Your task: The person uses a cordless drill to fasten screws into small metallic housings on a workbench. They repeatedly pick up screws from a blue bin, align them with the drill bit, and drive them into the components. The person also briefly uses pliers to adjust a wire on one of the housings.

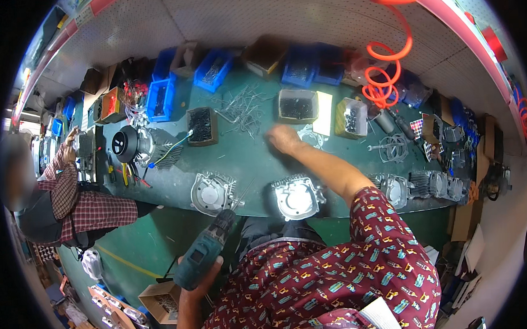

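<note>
Gripping a teal-bodied cordless power drill (205,250) in our left hand (202,278), fingers wrapped tight round its handle, we hold it below the bench edge, its bit pointing up toward a grey cast-metal housing with cooling fins (213,193). Our right hand (284,138) reaches well across the green bench top (246,159), fingers loosely bunched on the surface beside a scatter of thin metal pins (242,110); we cannot tell whether it has anything pinched. A second, brightly lit cast housing (298,198) sits at the near edge between our arms. We judge the work mid-cycle: no fastener visibly driven yet. Small open boxes of dark screws (297,106) stand just beyond. A person in a checked shirt (82,205) works at our left.
</note>
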Demonstrator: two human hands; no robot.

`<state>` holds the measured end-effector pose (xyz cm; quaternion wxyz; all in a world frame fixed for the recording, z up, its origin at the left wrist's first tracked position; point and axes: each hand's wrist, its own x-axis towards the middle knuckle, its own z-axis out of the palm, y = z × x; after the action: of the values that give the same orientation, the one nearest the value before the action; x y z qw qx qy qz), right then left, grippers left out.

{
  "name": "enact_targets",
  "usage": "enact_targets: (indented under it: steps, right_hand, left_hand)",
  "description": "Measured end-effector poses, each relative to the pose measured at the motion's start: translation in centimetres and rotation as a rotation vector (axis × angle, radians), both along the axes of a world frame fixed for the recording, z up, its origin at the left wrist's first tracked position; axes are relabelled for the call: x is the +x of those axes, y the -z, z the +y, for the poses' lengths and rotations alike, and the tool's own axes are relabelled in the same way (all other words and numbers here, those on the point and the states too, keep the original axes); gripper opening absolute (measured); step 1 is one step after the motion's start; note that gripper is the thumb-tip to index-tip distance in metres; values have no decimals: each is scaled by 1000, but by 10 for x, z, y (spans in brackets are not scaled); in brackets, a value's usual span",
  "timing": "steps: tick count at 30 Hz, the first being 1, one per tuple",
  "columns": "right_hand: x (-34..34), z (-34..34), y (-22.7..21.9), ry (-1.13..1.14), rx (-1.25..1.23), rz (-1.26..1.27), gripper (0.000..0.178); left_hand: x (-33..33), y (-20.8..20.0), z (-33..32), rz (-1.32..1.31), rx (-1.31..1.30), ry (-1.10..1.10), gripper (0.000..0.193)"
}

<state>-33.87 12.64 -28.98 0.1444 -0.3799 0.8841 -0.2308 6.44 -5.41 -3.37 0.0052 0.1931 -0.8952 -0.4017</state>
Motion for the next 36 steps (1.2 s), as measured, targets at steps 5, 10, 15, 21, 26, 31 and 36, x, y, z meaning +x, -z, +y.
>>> enact_targets:
  steps: [5,10,15,21,26,31,36]
  right_hand:
    - [-6,-44,0,-3,119,-29,20]
    - [-8,-62,-1,62,231,-3,19]
    - [-11,-66,19,-39,283,96,15]
    - [-3,-75,8,77,154,168,18]
    - [-7,-83,27,25,189,88,15]
    - [-17,-79,18,-10,244,47,21]
    - [-19,-81,27,39,315,141,18]
  left_hand:
    - [1,0,-16,-87,165,-117,15]
    - [-13,-2,-35,-69,194,-124,13]
    - [-17,2,-55,-95,310,-139,14]
    - [-28,1,-66,-91,305,-155,17]
    - [-35,-1,-78,-41,287,-72,15]
    - [-30,-8,-87,-15,349,-102,13]
    - [-32,-15,-96,14,368,-96,13]
